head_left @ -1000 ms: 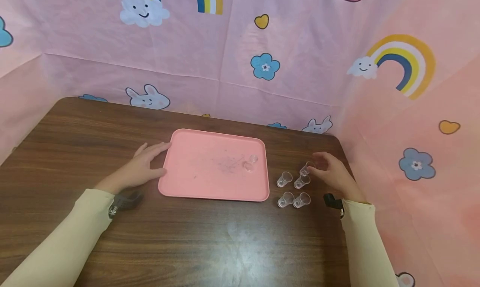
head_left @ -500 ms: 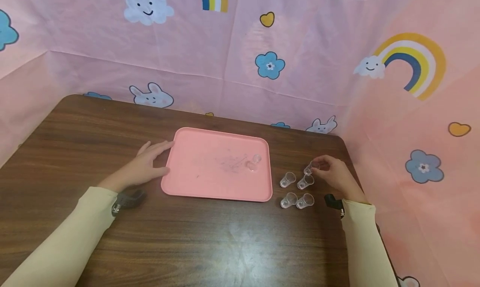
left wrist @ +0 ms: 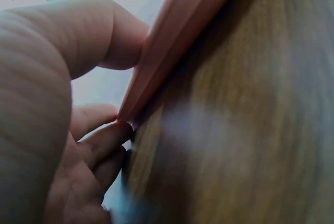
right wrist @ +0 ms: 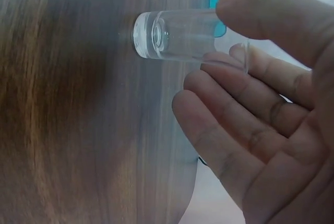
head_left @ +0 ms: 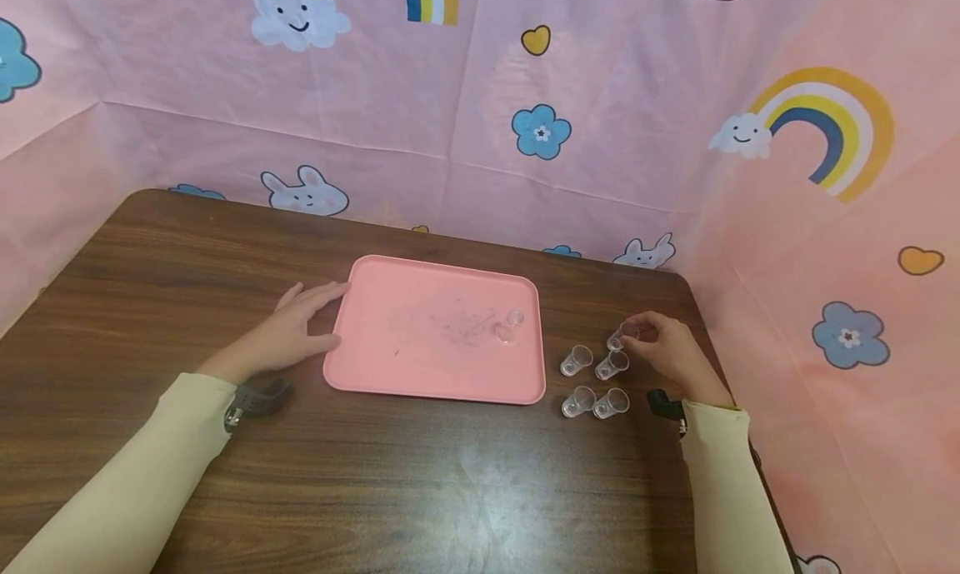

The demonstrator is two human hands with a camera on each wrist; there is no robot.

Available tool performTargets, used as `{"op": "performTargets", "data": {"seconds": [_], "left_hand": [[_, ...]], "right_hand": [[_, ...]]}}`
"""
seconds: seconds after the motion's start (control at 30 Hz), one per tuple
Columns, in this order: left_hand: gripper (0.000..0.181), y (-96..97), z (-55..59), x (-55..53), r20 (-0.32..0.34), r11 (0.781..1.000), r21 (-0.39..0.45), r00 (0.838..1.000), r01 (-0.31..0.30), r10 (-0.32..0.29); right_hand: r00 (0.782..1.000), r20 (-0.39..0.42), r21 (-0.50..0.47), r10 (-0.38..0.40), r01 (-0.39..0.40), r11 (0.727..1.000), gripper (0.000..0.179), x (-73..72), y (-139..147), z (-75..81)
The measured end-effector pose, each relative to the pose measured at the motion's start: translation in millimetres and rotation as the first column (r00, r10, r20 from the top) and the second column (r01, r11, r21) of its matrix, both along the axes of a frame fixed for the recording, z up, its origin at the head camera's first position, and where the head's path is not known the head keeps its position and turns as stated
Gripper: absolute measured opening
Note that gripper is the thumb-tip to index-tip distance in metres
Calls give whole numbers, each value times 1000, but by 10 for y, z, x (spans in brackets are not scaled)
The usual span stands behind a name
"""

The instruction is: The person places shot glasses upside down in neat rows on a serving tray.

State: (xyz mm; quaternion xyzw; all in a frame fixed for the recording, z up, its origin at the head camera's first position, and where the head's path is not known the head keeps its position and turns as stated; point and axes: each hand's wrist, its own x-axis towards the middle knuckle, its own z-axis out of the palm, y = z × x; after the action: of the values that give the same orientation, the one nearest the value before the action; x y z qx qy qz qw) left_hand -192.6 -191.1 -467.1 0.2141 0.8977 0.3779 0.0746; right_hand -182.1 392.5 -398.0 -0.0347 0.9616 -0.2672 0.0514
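Note:
My right hand pinches a small clear shot glass near its rim, with the thumb on one side and fingers on the other. The glass stands upright, its thick base at the wooden table. Several matching glasses stand close by, among them a near one and one just in front of the held glass, a shot glass. At the left end of the pink tray, my left hand rests its thumb and fingertips against the rim, the fingers loosely spread.
Two small clear round pieces, one farther back and a nearer one, lie on the tray's right side among dark scuffs. The brown wooden table ends at a patterned pink cloth behind and to the right.
My right hand has closed its thumb and fingers on the back-right glass, beside which it was held earlier. My left hand stays at the tray's rim; the view has shifted slightly.

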Motion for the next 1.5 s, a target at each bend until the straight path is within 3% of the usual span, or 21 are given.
{"op": "performTargets", "data": {"seconds": [0.6, 0.97, 1.07, 1.27, 1.5], "left_hand": [[78, -3, -44, -14, -33, 1000, 2, 999, 7, -7], [79, 7, -57, -22, -8, 1000, -10, 1000, 4, -4], [79, 18, -59, -24, -7, 1000, -10, 1000, 7, -7], [78, 12, -32, -6, -19, 1000, -7, 1000, 7, -7], [79, -13, -32, -3, -15, 1000, 0, 1000, 1, -1]], "right_hand": [[1000, 2, -15, 19, -19, 1000, 34, -13, -25, -31], [1000, 4, 10, 24, -24, 1000, 35, -14, -64, -13], [999, -36, -11, 22, -22, 1000, 34, 16, -57, 19], [980, -196, -42, 41, -50, 998, 30, 35, -235, 153], [982, -172, -85, 73, -89, 992, 31, 40, -584, 291]]}}
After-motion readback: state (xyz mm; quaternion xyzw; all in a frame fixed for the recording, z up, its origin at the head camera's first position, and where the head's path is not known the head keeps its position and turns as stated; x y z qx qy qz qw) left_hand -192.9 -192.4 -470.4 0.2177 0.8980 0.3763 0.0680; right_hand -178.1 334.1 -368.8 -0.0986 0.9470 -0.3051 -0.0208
